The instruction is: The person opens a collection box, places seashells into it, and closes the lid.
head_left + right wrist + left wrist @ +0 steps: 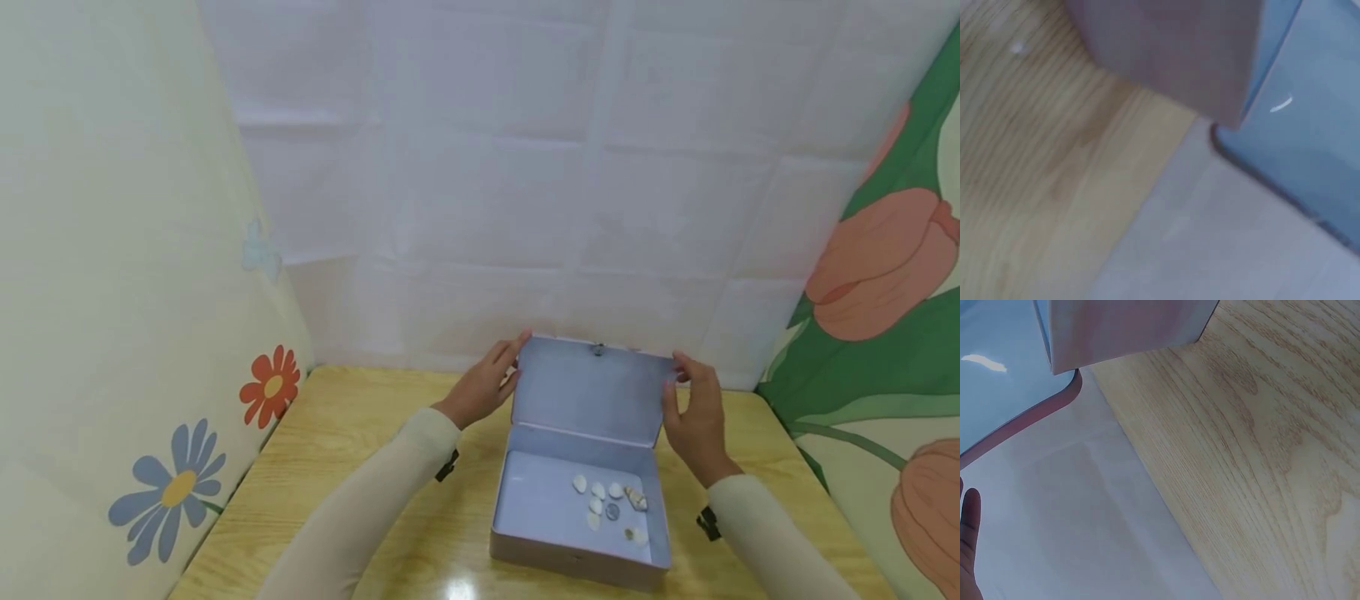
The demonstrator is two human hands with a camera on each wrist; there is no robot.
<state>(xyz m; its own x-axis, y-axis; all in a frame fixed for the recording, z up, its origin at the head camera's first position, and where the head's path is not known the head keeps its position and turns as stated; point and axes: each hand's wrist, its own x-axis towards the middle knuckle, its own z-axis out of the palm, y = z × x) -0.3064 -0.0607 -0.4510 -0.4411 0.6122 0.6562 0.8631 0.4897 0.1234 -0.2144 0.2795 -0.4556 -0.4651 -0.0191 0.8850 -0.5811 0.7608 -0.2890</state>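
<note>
A shallow metal box (581,562) stands on the table with its hinged lid (592,392) raised, showing a pale blue inside. My left hand (480,390) is at the lid's upper left corner, fairly straight fingers touching the edge; one finger (969,528) shows in the left wrist view. At the opposite corner my right hand (697,421) holds the lid between thumb and curled fingers. Inside the box lie several white shells (597,492), a spiral shell (635,498), a silver coin (612,512) and a small brass-coloured disc (629,533). The right wrist view shows no hand.
The box is on a wood-grain table (300,483), right of its middle. A white cloth (480,183) hangs behind the table's back edge. Flowered cloths stand at the left (97,292) and right (870,350). A small clasp (597,349) sits on the lid's upper edge.
</note>
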